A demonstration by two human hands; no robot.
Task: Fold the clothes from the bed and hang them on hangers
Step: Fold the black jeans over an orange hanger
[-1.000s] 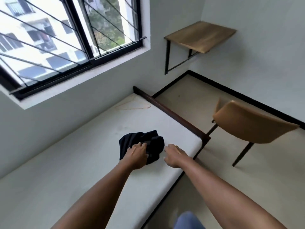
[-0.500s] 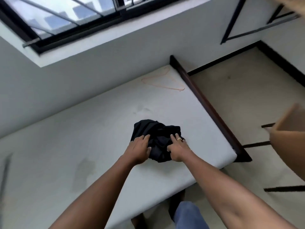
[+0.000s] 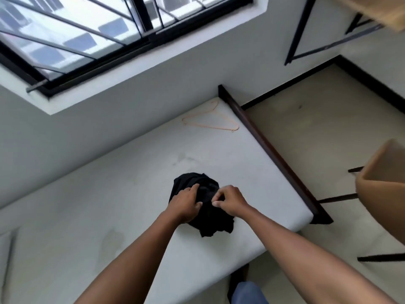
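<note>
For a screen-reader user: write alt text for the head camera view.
A person's left hand and right hand hold a crumpled black garment on a white mattress. An orange hanger lies farther along the mattress by the wall, under a barred window; a tan chair stands at right.

Barred window [image 3: 76,38], grey wall [image 3: 131,119], beige floor [image 3: 317,139], tan chair [image 3: 383,205]

Arms outstretched, left hand [image 3: 185,204] and right hand [image 3: 231,201] grip the black garment [image 3: 211,224].

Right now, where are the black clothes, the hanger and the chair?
black clothes [image 3: 210,224]: head view, its crumpled lower part.
hanger [image 3: 210,127]: head view, its long bottom bar.
chair [image 3: 383,205]: head view, its tan back.
</note>
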